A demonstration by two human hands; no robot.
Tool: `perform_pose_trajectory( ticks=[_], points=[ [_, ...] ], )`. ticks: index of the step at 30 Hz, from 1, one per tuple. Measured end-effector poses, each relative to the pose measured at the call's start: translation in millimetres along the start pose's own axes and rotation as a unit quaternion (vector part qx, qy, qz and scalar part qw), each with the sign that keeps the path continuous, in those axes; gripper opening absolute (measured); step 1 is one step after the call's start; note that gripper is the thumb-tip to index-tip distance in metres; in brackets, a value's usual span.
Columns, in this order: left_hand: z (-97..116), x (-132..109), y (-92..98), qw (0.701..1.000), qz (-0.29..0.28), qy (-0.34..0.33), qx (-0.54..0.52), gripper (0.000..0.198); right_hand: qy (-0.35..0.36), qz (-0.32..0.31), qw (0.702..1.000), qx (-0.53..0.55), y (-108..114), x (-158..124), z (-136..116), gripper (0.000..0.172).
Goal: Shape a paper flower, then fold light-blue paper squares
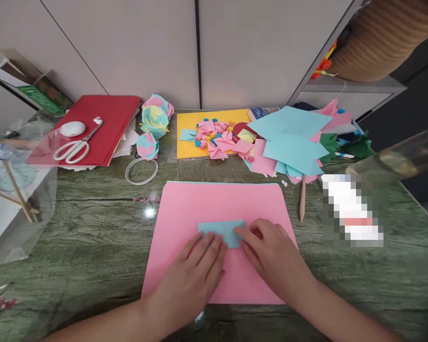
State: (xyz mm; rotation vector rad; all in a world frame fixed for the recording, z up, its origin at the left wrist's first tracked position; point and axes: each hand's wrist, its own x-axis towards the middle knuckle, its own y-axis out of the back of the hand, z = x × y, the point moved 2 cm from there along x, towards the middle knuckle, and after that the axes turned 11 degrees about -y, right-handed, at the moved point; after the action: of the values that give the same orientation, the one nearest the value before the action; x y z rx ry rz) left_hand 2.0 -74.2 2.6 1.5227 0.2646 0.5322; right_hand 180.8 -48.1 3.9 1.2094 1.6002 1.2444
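A folded light blue paper (231,233), a small rectangle, lies on a stack of pink paper sheets (221,202). My left hand (199,270) is laid flat over its lower left part, fingers stretched out and pressing it down. At the paper's right end, my right hand (274,251) has its fingers curled, with thumb and index finger gripping that edge. The paper's lower left corner is hidden under my left fingers.
Behind the stack are paper flowers (155,121), a tape roll (141,171), a yellow sheet (187,122) bearing folded pieces, and light blue sheets (292,135). White-handled scissors (71,151) rest on a red folder (110,114). A wooden stick (302,199) lies right.
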Motion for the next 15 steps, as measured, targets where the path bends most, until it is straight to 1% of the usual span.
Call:
perform_pose_trajectory(
  ticks=[2, 4, 6, 7, 9, 11, 13, 15],
  points=[
    [0.2, -2.3, -2.6, 1.000, 0.011, 0.007, -0.007, 0.041, 0.015, 0.032, 0.999, -0.017, -0.9, -3.7, -2.4, 0.029],
    [-1.6, -2.2, -4.0, 1.000, 0.017, 0.000, -0.023, 0.043, 0.080, 0.047, 0.996, 0.009, -2.8, -8.3, -7.0, 0.038],
    [-4.1, -1.5, -3.9, 0.999, 0.019, -0.013, -0.034, 0.044, 0.150, 0.039, 0.987, 0.051, -4.9, -12.4, -11.7, 0.049],
    [-5.6, -1.3, -3.4, 0.999, 0.021, -0.019, -0.039, 0.044, 0.171, 0.033, 0.983, 0.064, -5.8, -13.8, -13.3, 0.054],
    [-8.6, -1.8, -2.7, 0.998, 0.022, -0.025, -0.044, 0.043, 0.182, 0.026, 0.981, 0.068, -7.2, -15.3, -14.8, 0.061],
    [-10.8, -3.1, -2.8, 0.999, 0.025, -0.029, -0.037, 0.043, 0.176, 0.019, 0.983, 0.056, -8.8, -16.3, -15.1, 0.063],
    [-11.5, -4.8, -4.4, 0.999, 0.027, -0.036, -0.025, 0.042, 0.167, 0.013, 0.985, 0.046, -10.7, -18.0, -15.3, 0.060],
    [-11.1, -6.5, -7.3, 0.999, 0.030, -0.032, -0.017, 0.042, 0.158, 0.012, 0.987, 0.031, -12.6, -20.5, -16.3, 0.054]
  ],
)
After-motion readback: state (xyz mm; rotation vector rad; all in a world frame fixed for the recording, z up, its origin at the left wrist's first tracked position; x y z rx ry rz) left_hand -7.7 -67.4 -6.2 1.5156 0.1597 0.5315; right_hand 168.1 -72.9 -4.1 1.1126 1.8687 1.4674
